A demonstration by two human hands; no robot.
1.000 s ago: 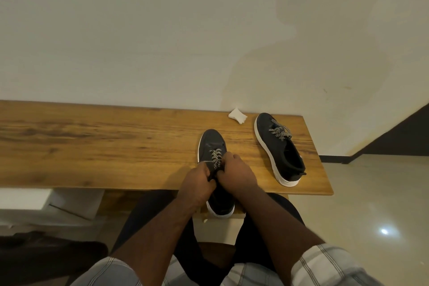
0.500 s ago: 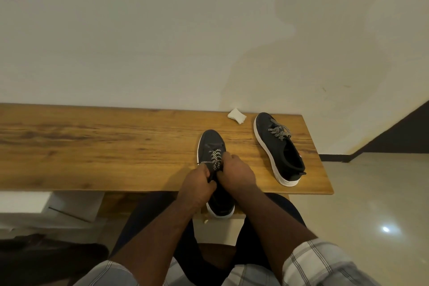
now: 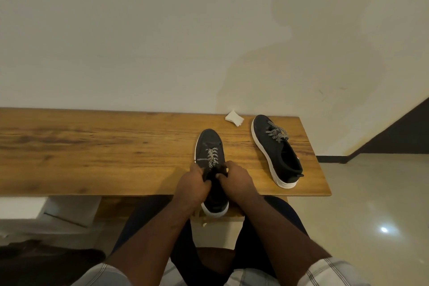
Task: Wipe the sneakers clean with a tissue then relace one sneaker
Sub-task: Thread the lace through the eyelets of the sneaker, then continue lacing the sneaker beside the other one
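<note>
Head camera looked down on a long wooden bench with a warm brown grain [image 3: 97, 151] set against a plain cream wall [image 3: 162, 30], with a glossy pale tiled floor [image 3: 371, 204] to the right. Two bare forearms reached forward from checked short sleeves [image 3: 325, 271] over dark trousers [image 3: 274, 211].

A dark navy low-top sneaker with a white sole [image 3: 276, 151] lay near the right end of the bench, toe toward the wall, its black-and-white patterned lace [image 3: 276, 134] bunched loosely over the tongue. It sat well apart from both hands.

A second dark navy sneaker with a white sole [image 3: 210, 144] stood nearer the front edge, toe toward the wall, its heel overhanging the edge above the lap. Its own black-and-white patterned lace [image 3: 212, 157] crossed the lower eyelets.

The left hand [image 3: 192, 187] and the right hand [image 3: 236, 181] met over the upper part of this sneaker, side by side and nearly touching. Both had fingers curled inward at the dark upper by the top eyelets; the left seemed to grip the collar edge, and the right pinched close to the lacing. Whether either held a lace end could not be told.

A small crumpled white tissue [image 3: 234, 118] lay at the back of the bench by the wall, between the two sneakers' toes and touching neither.
</note>
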